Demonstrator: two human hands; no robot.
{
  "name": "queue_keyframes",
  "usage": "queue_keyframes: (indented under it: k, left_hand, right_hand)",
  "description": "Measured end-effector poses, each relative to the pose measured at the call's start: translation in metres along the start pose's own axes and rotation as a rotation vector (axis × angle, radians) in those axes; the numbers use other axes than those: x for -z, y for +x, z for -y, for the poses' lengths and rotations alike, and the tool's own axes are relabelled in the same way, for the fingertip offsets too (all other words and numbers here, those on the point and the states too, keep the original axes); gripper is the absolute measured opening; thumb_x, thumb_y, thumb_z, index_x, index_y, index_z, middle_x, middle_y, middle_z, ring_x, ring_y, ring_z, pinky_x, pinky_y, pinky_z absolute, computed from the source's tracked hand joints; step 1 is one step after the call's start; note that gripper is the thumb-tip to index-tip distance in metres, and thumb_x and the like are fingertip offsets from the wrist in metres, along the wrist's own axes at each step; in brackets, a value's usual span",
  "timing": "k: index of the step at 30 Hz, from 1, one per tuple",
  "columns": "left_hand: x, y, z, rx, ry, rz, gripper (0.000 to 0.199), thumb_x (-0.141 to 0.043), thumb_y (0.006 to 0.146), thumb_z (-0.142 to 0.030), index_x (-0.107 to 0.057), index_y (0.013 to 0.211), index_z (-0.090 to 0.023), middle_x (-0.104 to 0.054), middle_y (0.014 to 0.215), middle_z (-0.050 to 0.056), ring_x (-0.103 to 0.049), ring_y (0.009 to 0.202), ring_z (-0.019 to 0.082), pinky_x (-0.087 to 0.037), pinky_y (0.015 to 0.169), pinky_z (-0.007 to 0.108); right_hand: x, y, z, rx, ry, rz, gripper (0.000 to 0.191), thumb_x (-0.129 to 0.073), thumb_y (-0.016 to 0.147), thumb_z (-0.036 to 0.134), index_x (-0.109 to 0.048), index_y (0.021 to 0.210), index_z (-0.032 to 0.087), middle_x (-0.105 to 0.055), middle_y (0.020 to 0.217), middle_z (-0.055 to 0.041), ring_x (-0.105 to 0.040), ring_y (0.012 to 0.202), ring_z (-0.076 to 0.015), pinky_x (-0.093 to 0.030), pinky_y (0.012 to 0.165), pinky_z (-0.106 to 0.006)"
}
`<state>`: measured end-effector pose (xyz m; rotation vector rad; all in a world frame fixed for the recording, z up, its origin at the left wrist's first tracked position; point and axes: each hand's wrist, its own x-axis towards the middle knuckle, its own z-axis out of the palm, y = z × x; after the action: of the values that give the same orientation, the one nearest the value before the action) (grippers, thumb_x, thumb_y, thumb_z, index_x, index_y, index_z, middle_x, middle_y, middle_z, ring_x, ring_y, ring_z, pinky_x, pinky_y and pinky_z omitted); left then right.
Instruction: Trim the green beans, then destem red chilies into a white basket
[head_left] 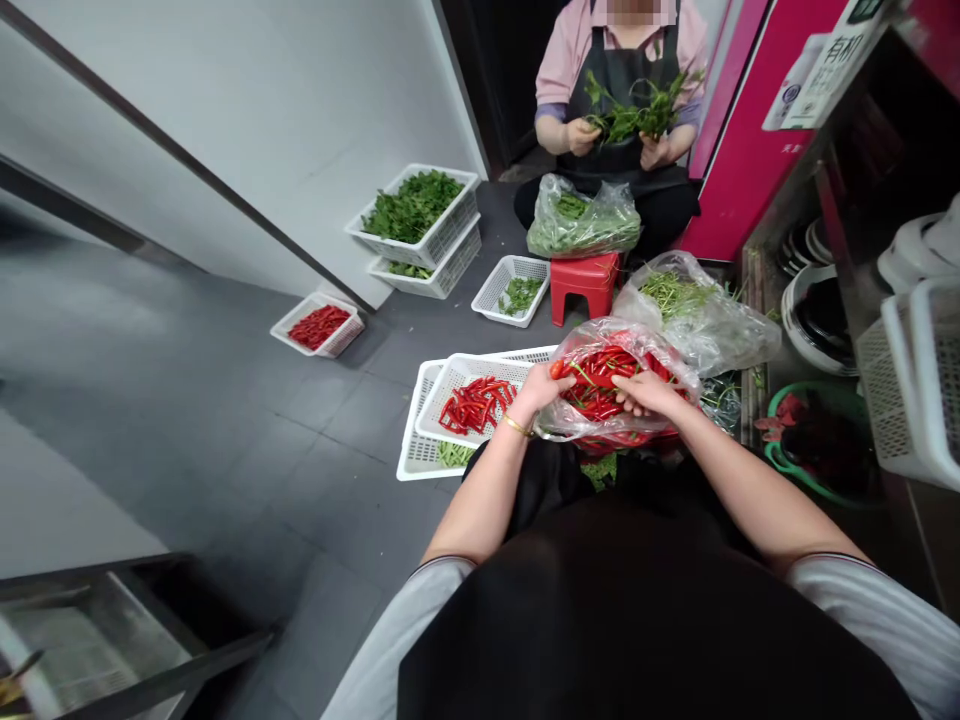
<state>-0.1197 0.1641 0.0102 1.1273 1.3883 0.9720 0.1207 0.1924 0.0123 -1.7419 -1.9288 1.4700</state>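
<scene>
- Peppers (pixel 600 400), slim, red and glossy with green stalks, fill a crinkled clear plastic bag (pixel 611 328) just beyond the person's knees; its wide-open mouth seems meant to leave room for both hands.
- Left hand (pixel 536 388), with a gold-coloured bangle at the wrist, is at the near-left side of the opening. Its thumb and forefinger appear to pinch a red pepper, the grip light, probably to spare the thin skin.
- Right hand (pixel 649 392) reaches in opposite, thumb pointing towards the left thumb, other fingers loosely curled over the pile. Whether its tips close on a pepper I cannot tell.
- Beside the bag, a shallow white perforated plastic basket (pixel 430 402) bears more red peppers, close enough for a short reach. It overlaps a larger white basket (pixel 411 455), where cut green pieces (pixel 454 455) show.
- Behind, a squat red plastic stool (pixel 585 290) raises a clear bag of greens (pixel 585 228), likely to keep it handy for a co-worker in a dark apron, whose two hands hold leafy stems (pixel 626 118).
- Near the pale wall, a small white basket (pixel 335 343) of red pieces is apart from two stacked white baskets (pixel 442 245) of leafy greens, perhaps to keep kinds separate.
</scene>
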Motion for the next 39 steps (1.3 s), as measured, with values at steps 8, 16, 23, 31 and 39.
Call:
queue_keyframes:
  k: [8,16,23,31,39]
  left_hand:
    - [-0.042,-0.013,0.017,0.049,-0.069,0.181,0.029,-0.081,0.057,-0.021,-0.06,0.075,-0.013,-0.06,0.068,-0.002,-0.051,0.063,0.009,-0.044,0.066,0.024]
    - [-0.053,0.023,-0.006,0.014,0.008,0.472,0.032,-0.078,0.065,-0.037,-0.064,0.077,-0.01,-0.06,0.058,0.001,-0.053,0.052,0.012,-0.043,0.056,0.026]
    - [-0.049,0.011,-0.029,0.023,1.001,0.194,0.024,-0.07,0.073,-0.027,-0.07,0.093,-0.014,-0.072,0.09,0.014,-0.068,0.087,0.028,-0.051,0.078,0.035]
    - [-0.046,0.011,-0.019,-0.016,1.01,0.211,0.043,-0.059,0.083,-0.026,-0.055,0.123,-0.014,-0.069,0.113,0.016,-0.066,0.105,0.028,-0.049,0.085,0.032]
    - [-0.043,0.012,-0.021,-0.114,1.078,0.008,0.05,-0.053,0.086,-0.017,-0.048,0.135,-0.008,-0.068,0.107,0.023,-0.067,0.097,0.032,-0.047,0.084,0.039]
  right_hand:
    - [-0.046,0.015,0.004,-0.141,0.919,-0.008,0.041,-0.053,0.093,0.053,-0.043,0.068,0.021,-0.041,0.038,0.0075,-0.036,0.03,-0.007,-0.033,0.033,-0.016]
    - [-0.012,0.015,0.005,0.067,0.299,-0.097,0.05,-0.027,0.104,0.042,-0.062,0.081,0.014,-0.064,0.055,-0.0021,-0.059,0.044,-0.0109,-0.046,0.045,-0.019]
    - [-0.011,0.029,0.008,0.124,-0.608,-0.265,0.025,-0.053,0.095,0.026,-0.071,0.094,0.008,-0.074,0.095,-0.0193,-0.07,0.096,-0.026,-0.05,0.082,-0.029]
    - [-0.015,0.016,0.015,0.277,-0.215,-0.139,0.044,-0.034,0.102,0.044,-0.062,0.082,0.017,-0.071,0.074,-0.0038,-0.065,0.069,-0.0142,-0.046,0.069,-0.022]
    - [0.006,0.005,0.027,0.235,-0.652,-0.113,0.031,-0.042,0.097,0.03,-0.067,0.097,0.013,-0.07,0.09,-0.0132,-0.065,0.077,-0.0217,-0.046,0.072,-0.03]
